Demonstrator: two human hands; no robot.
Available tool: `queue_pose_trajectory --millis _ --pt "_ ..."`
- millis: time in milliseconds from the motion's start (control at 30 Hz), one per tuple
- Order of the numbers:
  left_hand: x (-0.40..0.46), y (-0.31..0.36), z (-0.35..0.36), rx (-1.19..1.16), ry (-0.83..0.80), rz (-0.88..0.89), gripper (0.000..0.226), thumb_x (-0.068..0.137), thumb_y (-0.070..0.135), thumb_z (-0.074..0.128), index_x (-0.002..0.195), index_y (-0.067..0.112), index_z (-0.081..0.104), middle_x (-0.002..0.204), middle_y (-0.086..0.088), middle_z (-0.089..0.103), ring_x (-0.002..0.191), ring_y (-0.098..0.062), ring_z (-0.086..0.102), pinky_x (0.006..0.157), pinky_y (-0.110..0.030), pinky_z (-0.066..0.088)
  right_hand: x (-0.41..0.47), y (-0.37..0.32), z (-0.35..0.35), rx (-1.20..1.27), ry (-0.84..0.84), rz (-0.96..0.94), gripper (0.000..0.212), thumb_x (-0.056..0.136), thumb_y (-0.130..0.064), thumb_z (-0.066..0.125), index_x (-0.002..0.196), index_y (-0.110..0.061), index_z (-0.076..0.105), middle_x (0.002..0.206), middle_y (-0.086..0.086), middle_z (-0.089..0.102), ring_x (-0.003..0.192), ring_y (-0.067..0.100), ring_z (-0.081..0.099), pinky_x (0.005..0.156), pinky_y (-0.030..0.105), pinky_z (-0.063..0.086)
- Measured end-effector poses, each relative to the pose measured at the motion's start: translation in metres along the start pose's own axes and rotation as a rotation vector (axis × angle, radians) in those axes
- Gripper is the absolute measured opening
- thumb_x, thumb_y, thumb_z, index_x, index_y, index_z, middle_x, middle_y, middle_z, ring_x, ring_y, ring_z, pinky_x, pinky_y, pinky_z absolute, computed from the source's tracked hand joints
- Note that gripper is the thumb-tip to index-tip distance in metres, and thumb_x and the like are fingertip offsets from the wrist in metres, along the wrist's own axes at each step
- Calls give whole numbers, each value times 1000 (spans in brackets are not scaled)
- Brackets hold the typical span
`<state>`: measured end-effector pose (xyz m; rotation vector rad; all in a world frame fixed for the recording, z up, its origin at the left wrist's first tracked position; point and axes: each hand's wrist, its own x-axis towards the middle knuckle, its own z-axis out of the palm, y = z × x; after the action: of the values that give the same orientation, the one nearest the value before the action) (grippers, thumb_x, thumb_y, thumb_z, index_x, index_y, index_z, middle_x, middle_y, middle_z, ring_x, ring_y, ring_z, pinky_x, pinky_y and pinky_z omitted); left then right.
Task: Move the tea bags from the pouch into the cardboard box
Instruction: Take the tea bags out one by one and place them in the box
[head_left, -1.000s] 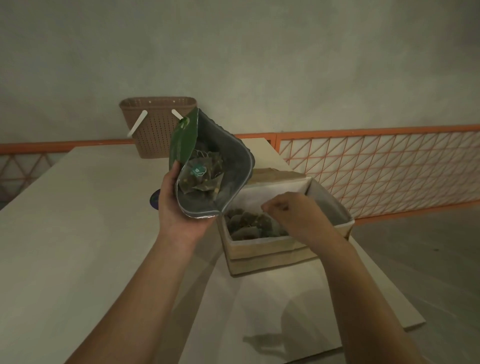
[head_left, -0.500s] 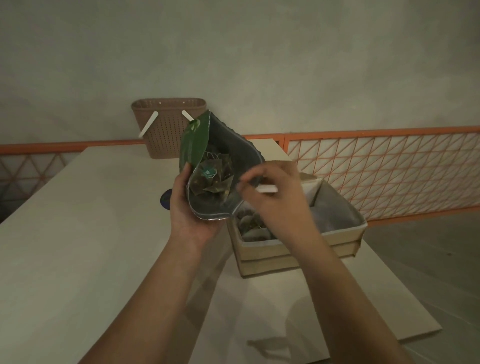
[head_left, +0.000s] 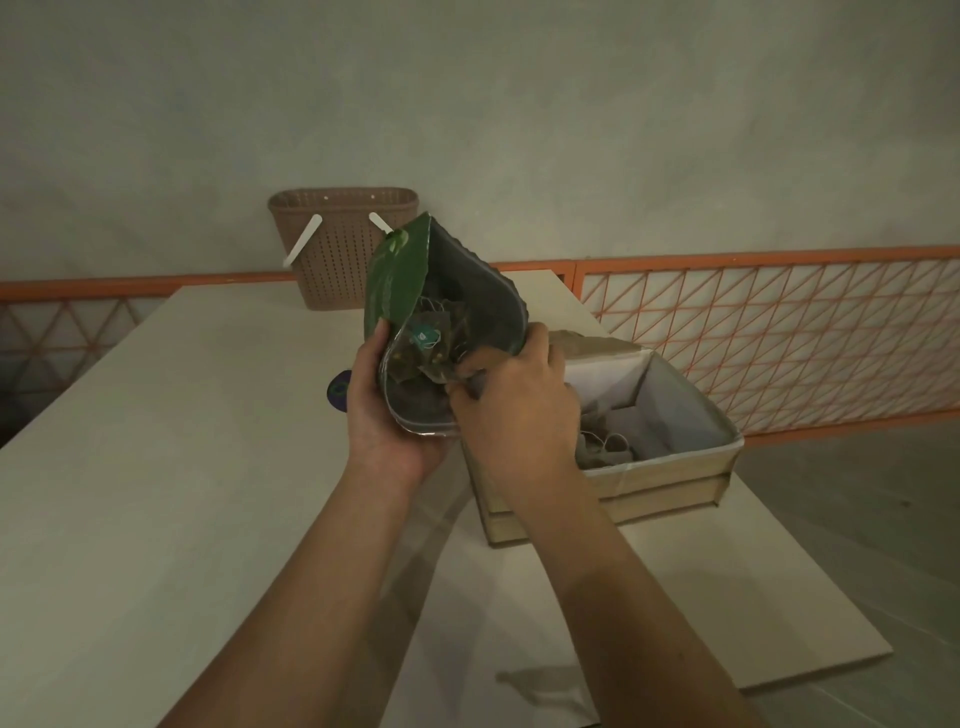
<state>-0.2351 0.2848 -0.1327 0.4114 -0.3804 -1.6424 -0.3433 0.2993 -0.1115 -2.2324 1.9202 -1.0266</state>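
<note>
Now left hand gripping green pouch open, right hand fingers curled inside among tea bags, grip unclear, cardboard box beside on worktop

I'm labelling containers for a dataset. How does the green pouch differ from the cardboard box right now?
The pouch is held up off the table in the left hand; the cardboard box rests on the table. The pouch is soft, green outside, tilted; the box is stiff, tan, level. The right hand reaches into the pouch, not the box. Both are open and hold tea bags.
</note>
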Motion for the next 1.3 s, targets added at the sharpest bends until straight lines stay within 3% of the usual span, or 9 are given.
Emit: queue_pose_trajectory --millis 133,267,467,533,800,900,1033,1200,1300 --pt "0 2 2 -10 0 14 63 97 54 47 150 20 49 152 -10 50 141 -28 46 103 -40 48 1 13 -11 317 27 -7 7 83 -30 70 89 -27 69 120 0 49 115 19 47 87 33 50" --pt "1 3 1 -56 -52 19 58 101 52 44 149 21 50 145 -12 57 116 -31 63 86 -40 59 -2 25 -34 616 143 -8 11 84 -24 72 82 -27 61 113 -11 54 104 -6 50 81 4 38" --pt "4 5 -4 -72 -87 -14 57 102 52 44 150 22 48 148 -12 55 136 -32 51 109 -44 46 -4 48 -68 986 222 76 13 89 -20 70 85 -17 58 84 1 67 82 20 69 68 27 56" --pt "5 5 -4 -76 -88 -19 59 102 52 44 152 23 45 154 -9 48 143 -30 44 109 -43 47 -1 61 -68 944 200 100 11 88 -15 70 86 -16 59 85 6 68 82 25 69 68 33 57" --pt "4 -1 -1 -91 -73 21 53 100 52 48 139 18 61 137 -12 64 116 -34 66 94 -43 58 14 86 -35 513 -32 107 10 86 -21 73 93 -23 66 85 -15 61 71 2 58 61 14 47" --pt "3 -1 0 -73 -67 19 53 100 52 48 139 19 61 139 -12 62 118 -34 64 96 -43 57 20 93 -26 342 -223 75 12 91 -34 65 97 -25 71 98 -13 65 83 3 59 80 28 53" --pt "3 1 0 -75 -78 26 53 100 53 48 139 20 61 139 -11 63 116 -33 65 91 -42 59 23 94 -20 167 -326 -36 24 91 -37 65 111 -27 72 126 -6 54 113 14 50 98 30 41" --pt "5 0 -1 -58 -83 28 53 102 52 45 141 19 59 143 -10 60 128 -32 58 102 -43 52 24 88 -17 151 -647 -124 18 88 -30 70 105 -30 75 107 -16 63 96 5 56 85 19 39" --pt "5 1 -3 -64 -89 18 51 101 52 45 129 16 68 138 -11 63 121 -32 62 100 -42 53 29 89 -14 5 -787 -112 27 89 -24 68 116 -27 70 123 -5 63 105 15 56 88 22 40"
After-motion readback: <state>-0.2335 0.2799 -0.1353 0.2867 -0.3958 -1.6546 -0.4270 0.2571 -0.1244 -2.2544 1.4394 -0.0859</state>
